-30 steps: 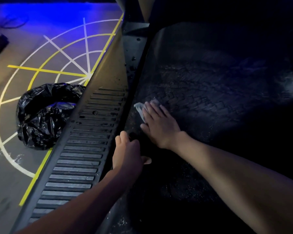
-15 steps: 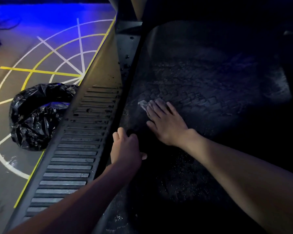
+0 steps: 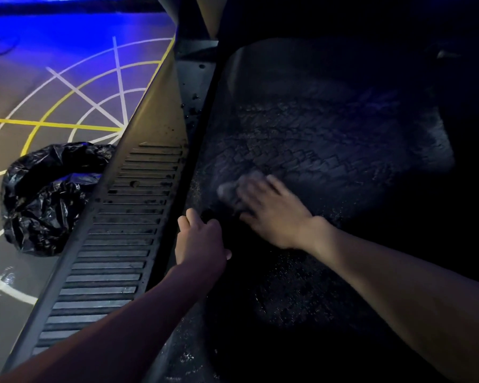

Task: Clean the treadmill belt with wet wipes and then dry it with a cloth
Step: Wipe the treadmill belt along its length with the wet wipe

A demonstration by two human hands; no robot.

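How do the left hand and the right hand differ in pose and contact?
The right hand presses a wet wipe flat on the belt; the left hand shows no wipe and sits at the belt's edge by the side rail. The right hand is blurred, the left sharp. Both are bare.

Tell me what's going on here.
A person is wiping a treadmill belt. The right hand presses a wipe flat on it near the left edge, blurred by motion. The left hand curls over the belt's edge beside the ribbed side rail. A black bin bag sits on the floor alongside.
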